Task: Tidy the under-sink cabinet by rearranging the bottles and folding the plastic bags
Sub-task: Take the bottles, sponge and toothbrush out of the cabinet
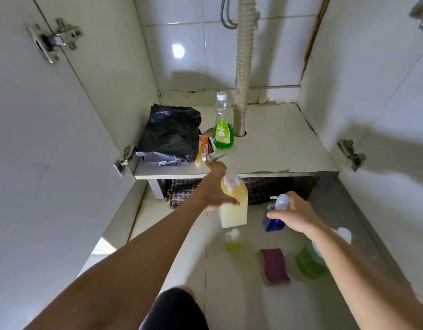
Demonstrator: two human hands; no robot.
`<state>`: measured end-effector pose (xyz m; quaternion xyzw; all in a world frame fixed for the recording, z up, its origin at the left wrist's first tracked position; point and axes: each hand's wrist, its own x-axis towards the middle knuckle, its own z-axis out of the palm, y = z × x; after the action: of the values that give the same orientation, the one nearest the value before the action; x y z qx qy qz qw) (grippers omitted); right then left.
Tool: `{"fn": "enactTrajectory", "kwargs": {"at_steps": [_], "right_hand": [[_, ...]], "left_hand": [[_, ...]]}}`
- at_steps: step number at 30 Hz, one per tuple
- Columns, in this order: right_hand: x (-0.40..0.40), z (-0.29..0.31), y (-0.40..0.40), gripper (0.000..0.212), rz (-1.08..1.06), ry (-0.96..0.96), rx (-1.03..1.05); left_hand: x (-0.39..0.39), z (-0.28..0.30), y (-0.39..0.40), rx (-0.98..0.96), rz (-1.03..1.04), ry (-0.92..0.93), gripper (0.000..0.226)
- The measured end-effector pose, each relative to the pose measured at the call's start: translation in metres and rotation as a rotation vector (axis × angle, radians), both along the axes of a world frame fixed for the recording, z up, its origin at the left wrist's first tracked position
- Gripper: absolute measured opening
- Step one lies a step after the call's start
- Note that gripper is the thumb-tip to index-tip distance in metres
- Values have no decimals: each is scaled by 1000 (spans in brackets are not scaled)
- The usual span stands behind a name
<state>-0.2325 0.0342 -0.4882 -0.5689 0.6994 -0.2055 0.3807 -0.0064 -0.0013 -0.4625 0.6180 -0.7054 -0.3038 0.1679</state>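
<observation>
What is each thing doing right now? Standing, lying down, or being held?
Yellow pump bottle: held by left hand.
Blue pump bottle: held by right hand.
Green dish soap bottle: upright on shelf, capped.
Black plastic bag: crumpled on shelf.
Purple sponge: flat on floor.
Cabinet doors: open.

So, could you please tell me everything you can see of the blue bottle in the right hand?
The blue bottle is small, with a squarish body of deep blue translucent material that looks like plastic or glass, topped by a pale pump head with a short spout. It is tilted and motion-blurred, in front of the cabinet shelf and right of the yellow bottle. The right hand grips it near the neck and pump; nothing else visibly touches it.
</observation>
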Motion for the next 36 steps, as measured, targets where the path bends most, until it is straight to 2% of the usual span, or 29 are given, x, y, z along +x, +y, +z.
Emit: {"fn": "enactTrajectory", "kwargs": {"at_steps": [5, 6, 9, 11, 20, 25, 29, 31, 34, 36], "right_hand": [[16, -32, 50, 17, 79, 134, 140], [20, -41, 56, 18, 81, 153, 167], [27, -72, 65, 42, 48, 124, 220], [31, -93, 67, 50, 49, 138, 251], [68, -163, 62, 54, -115, 112, 335], [72, -178, 60, 46, -155, 86, 256], [66, -174, 60, 44, -70, 115, 282], [62, -166, 56, 59, -21, 114, 353], [52, -141, 34, 72, 106, 107, 438], [45, -112, 5, 70, 184, 72, 408]], "left_hand": [[32, -56, 60, 148, 86, -128, 98], [36, -70, 70, 173, 107, -147, 99], [42, -109, 89, 193, 188, -146, 95], [45, -127, 95, 188, 223, -111, 89], [49, -186, 83, 127, 192, -1, 75], [53, -198, 78, 62, 158, 44, 72], [60, -198, 77, 107, 111, 42, 71], [65, -194, 72, 198, 59, 26, 75], [76, -175, 54, 373, -144, -130, 90], [86, -152, 30, 475, -318, -275, 85]]}}
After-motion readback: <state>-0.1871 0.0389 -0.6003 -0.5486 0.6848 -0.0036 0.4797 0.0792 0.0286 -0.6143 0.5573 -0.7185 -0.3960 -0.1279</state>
